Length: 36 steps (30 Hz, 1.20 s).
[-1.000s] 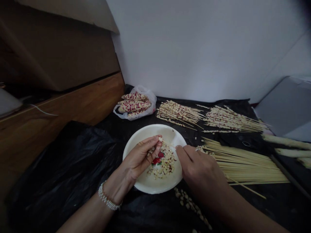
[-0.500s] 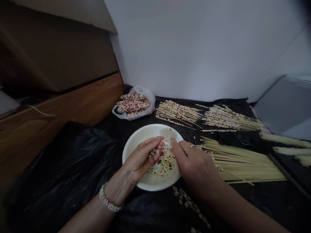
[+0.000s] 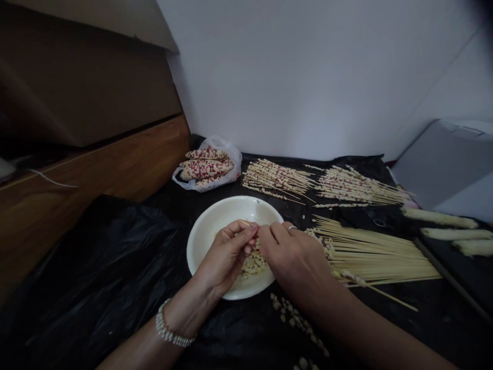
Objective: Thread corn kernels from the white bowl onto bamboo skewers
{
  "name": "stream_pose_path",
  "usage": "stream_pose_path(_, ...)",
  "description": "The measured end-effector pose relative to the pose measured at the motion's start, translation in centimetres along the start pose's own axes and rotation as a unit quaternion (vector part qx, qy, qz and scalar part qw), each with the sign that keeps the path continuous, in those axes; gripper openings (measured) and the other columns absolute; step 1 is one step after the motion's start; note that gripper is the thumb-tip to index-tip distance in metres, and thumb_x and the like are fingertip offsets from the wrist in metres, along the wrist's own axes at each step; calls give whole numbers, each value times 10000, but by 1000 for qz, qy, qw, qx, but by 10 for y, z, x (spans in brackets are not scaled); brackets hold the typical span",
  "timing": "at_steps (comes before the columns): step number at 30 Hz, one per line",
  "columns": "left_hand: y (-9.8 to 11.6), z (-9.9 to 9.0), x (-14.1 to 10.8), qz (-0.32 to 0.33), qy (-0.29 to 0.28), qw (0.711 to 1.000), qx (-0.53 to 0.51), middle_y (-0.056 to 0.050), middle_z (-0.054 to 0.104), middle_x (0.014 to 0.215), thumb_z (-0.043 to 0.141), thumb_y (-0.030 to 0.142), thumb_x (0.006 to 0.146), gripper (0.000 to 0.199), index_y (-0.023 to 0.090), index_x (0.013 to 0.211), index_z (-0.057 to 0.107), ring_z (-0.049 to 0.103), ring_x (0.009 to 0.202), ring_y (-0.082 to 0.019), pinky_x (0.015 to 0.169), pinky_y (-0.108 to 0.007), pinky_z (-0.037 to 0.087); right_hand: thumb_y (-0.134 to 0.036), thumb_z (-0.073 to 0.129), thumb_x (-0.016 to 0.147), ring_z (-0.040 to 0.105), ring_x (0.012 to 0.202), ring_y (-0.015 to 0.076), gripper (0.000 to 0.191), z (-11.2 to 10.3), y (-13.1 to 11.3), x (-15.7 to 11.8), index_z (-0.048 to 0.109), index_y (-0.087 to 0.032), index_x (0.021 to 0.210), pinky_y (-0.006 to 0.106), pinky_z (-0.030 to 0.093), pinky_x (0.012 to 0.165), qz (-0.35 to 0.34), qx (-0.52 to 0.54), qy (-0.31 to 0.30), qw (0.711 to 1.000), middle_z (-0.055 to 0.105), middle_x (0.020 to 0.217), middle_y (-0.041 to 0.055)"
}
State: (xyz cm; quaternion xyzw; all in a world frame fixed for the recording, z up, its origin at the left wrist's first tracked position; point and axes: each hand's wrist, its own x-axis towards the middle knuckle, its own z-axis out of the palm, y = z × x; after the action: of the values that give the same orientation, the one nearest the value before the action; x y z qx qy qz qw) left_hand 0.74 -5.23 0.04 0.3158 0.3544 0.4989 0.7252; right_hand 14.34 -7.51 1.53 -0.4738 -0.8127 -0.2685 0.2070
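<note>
My left hand [image 3: 233,249] is closed over the white bowl [image 3: 204,231], its thumb and fingers pinched on something small that I cannot make out. Against its fingertips, my right hand [image 3: 295,252] is closed too, knuckles up, hiding what its fingers hold. Loose pale corn kernels [image 3: 254,264] lie in the bowl under the hands. A stick with kernels threaded on it [image 3: 379,292] shows beyond my right wrist, lying slantwise over the bare thin sticks [image 3: 377,252].
Speckled corn cobs [image 3: 208,167] lie in a plastic bag behind the bowl. Two piles of kernel-covered sticks [image 3: 273,177] lie by the wall. Pale cobs [image 3: 442,218] are at right, loose kernels [image 3: 296,318] near the front, black plastic sheet [image 3: 115,267] underneath.
My right hand has come in to my left fingertips, and its fingers have closed. The kernel-covered stick by my right wrist has shifted and shows more of its length. The view has shifted slightly.
</note>
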Motion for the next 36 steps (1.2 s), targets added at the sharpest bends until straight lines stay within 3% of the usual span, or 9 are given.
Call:
stream_pose_path(3,2,0,-1,19,4,1000,-4,38,536,584,729,187,714,157,121,652,600,424,481,-11,488,-105,374,-145,475,854,468,627,165,159,0,1,-1,541,-189,717,323,220,583,5,1,1,1000,539,623,17)
stream_pose_path(8,10,-6,4,17,61,998,-31,22,558,610,716,118,710,108,106,679,613,454,491,-4,473,-74,393,-96,497,803,490,634,184,160,-8,10,-1,539,-193,683,355,234,646,-4,-16,-30,999,557,598,19)
stream_pose_path(15,20,-16,11,-1,99,992,-79,-4,588,655,622,42,778,70,88,726,632,496,486,-7,476,-79,460,-213,552,837,548,687,212,132,-22,29,1,567,-198,708,365,238,659,-9,-18,-150,988,627,655,31)
stream_pose_path(20,22,-16,11,-11,120,986,-112,-5,587,650,571,43,821,103,87,745,624,511,479,-13,469,-81,473,-229,553,842,556,714,223,135,-25,36,-1,588,-194,717,365,260,664,-14,-4,-193,981,637,681,42)
stream_pose_path(23,21,-11,9,-51,119,982,-138,-12,613,696,575,62,828,62,102,809,619,541,505,-25,488,-94,487,-194,543,845,559,732,215,72,-23,30,-1,610,-186,820,353,283,665,-6,12,-180,984,644,733,38)
stream_pose_path(26,21,-9,8,-122,73,972,-185,-28,630,721,561,112,851,50,102,868,607,587,547,-50,540,-127,518,-135,534,840,564,707,192,180,-19,23,0,595,-164,1007,324,306,625,-1,40,-168,985,638,781,35)
stream_pose_path(29,21,-12,9,-161,43,961,-221,-110,667,863,517,205,882,190,76,1004,584,673,761,-153,702,-254,573,-112,540,825,550,671,175,185,-16,23,0,589,-168,994,297,289,547,30,54,-163,985,607,774,30)
stream_pose_path(32,20,-16,9,-188,50,959,-207,-185,654,1022,450,69,828,338,36,1157,516,661,966,-244,829,-369,554,-116,516,838,531,677,171,135,-15,26,-2,592,-180,929,285,287,529,54,73,-127,988,580,769,25)
stream_pose_path(36,22,-11,3,-189,44,962,-192,-174,638,1115,325,-158,649,630,32,1229,480,628,1066,-202,916,-291,510,-145,460,880,530,700,166,169,-14,28,-4,604,-170,965,278,336,570,51,135,-102,984,567,771,25)
